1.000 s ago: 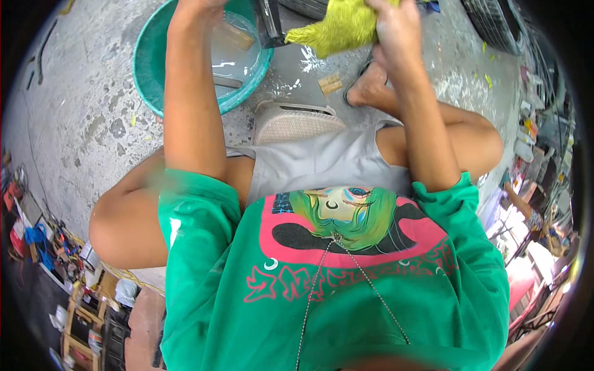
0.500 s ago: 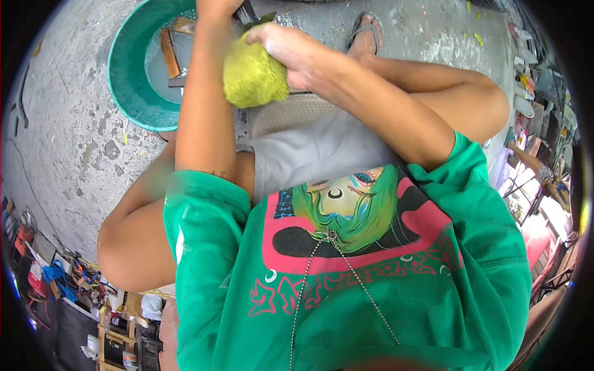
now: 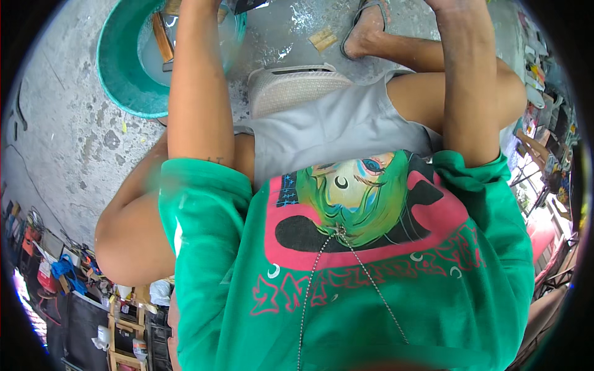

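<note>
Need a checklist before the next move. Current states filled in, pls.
1. Left hand in view: not ok, beyond the top edge; only the left forearm shows.
2. Right hand in view: not ok, mostly cut off by the top edge.
3. Black item held: cannot tell, it runs out of the picture.
4. Green bucket upright on the floor: ok.
5. Wooden piece inside the bucket: ok.
6. Sandaled foot apart from the bucket: ok.
</note>
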Tool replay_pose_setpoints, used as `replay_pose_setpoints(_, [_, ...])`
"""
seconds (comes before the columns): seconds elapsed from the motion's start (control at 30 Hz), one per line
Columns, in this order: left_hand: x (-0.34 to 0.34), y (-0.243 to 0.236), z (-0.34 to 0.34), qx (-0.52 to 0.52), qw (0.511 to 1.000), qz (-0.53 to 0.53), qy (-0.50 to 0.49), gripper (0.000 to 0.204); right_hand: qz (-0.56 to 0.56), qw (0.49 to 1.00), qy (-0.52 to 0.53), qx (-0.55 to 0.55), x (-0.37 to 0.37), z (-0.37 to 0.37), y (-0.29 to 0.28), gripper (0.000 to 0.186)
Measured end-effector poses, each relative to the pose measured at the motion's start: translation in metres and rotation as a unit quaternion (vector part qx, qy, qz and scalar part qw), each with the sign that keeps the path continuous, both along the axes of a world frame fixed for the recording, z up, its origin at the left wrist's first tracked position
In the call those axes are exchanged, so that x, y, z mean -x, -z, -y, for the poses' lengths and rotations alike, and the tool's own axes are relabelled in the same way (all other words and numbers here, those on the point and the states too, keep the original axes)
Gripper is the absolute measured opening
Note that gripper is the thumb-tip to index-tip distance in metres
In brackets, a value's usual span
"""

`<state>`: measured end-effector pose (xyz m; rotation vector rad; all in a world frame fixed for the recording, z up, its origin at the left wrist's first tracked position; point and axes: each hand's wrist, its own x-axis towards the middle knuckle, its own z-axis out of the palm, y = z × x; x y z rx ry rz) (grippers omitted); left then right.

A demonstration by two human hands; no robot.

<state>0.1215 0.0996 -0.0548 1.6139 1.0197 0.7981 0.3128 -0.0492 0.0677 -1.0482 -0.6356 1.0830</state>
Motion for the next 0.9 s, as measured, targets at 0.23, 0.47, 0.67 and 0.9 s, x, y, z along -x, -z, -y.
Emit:
replay_pose_setpoints(0.23, [0.010,-0.025,0.013,0.037,0.999,-0.006,-0.014,0.071,-0.106,0.920,0.031,0.376,0.079,0.035,0.060,0.030])
replay_pose_setpoints(0.47, [-0.008,-0.041,0.034,0.106,0.993,0.013,-0.040,0.075,-0.114,0.917,-0.051,0.378,0.139,0.030,0.096,0.024])
replay_pose_setpoints(0.67, [0.016,-0.003,0.000,-0.006,0.997,-0.067,-0.031,0.068,-0.349,0.877,0.035,0.328,0.161,-0.003,0.064,0.023])
replay_pose_setpoints(0.9, [0.014,-0.014,0.002,-0.014,1.000,-0.021,0.002,0.064,-0.519,0.786,0.015,0.335,0.140,-0.011,0.040,0.027])
